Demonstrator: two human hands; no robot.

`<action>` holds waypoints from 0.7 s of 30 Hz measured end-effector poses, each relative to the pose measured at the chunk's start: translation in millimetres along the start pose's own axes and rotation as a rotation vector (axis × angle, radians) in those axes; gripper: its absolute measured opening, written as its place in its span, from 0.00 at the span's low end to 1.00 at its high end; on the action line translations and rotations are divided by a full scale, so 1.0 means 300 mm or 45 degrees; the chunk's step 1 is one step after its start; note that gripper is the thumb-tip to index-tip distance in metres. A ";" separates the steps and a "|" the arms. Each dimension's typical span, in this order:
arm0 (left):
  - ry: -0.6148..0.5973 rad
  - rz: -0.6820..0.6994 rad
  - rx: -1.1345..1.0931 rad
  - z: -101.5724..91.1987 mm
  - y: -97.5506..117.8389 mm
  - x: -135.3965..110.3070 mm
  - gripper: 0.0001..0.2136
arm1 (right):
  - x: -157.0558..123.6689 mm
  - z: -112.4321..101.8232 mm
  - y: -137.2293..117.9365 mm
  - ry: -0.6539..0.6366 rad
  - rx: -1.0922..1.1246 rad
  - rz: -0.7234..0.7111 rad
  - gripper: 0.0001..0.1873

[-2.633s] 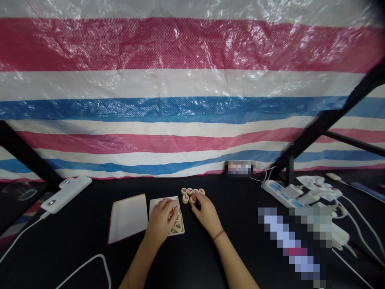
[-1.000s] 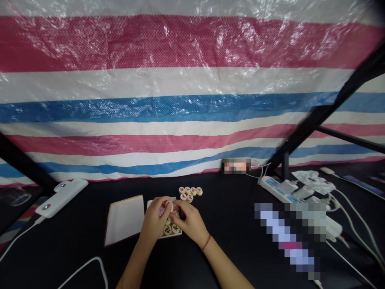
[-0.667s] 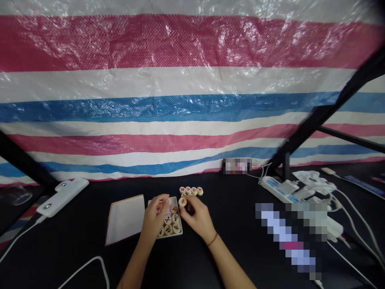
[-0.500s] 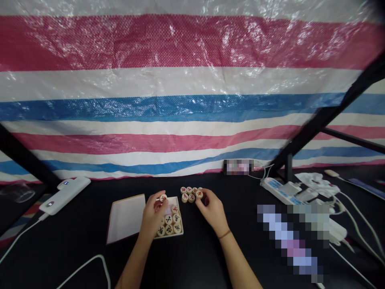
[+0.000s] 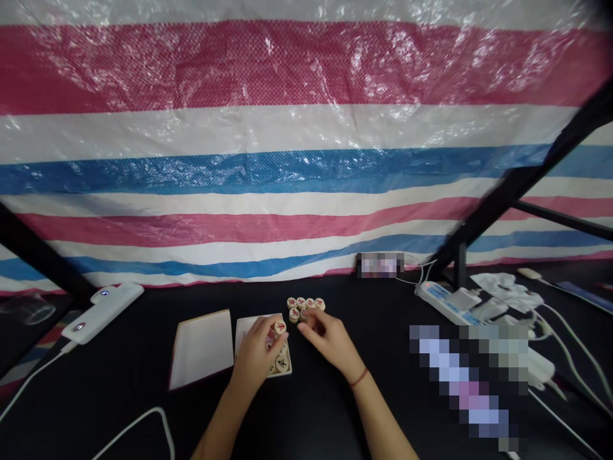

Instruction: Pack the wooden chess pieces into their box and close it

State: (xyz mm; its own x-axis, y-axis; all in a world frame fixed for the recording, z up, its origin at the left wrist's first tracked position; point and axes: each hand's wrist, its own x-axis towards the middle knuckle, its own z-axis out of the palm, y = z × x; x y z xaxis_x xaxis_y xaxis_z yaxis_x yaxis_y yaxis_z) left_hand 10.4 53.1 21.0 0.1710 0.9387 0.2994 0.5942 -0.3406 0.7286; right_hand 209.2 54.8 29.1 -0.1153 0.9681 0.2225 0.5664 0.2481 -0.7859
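My left hand is over the right-hand box, with a round xiangqi piece pinched between its fingertips; the piece has a red character. Beneath it, an open white box holds more pieces, among them a black-marked xiangqi piece; the hand hides several. My right hand hovers by the front of a group of red-marked xiangqi pieces on the table. Its thumb and forefinger are apart, with no held piece visible. The fingers partly cover one front-row piece.
A box lid lies left of the box. At far left rests a white power bank with a cable. A power strip with plugs and tangled cables is on the right. Striped plastic sheeting rises behind the black table.
My left hand has shifted right with its piece, closer to my right hand. My right hand has moved slightly left and down; the piece at its fingertips no longer shows there.
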 end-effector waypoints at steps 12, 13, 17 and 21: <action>-0.084 0.150 0.217 0.032 -0.010 -0.017 0.16 | -0.009 0.046 -0.021 0.146 -0.064 -0.075 0.11; -0.072 0.151 0.228 0.030 -0.013 -0.016 0.16 | -0.005 0.031 -0.003 0.196 -0.113 -0.054 0.12; -0.032 0.126 0.243 0.020 -0.026 -0.012 0.16 | 0.005 -0.008 0.057 0.251 -0.314 0.068 0.15; -0.029 0.119 0.250 0.016 -0.037 -0.009 0.16 | 0.000 -0.009 0.078 0.167 -0.458 0.140 0.16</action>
State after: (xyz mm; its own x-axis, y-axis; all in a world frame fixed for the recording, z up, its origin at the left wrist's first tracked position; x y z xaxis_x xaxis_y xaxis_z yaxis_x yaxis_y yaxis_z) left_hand 7.1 54.6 9.0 0.2493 0.9051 0.3444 0.7163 -0.4117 0.5634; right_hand 224.7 60.7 12.4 0.0542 0.9696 0.2387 0.8218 0.0925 -0.5622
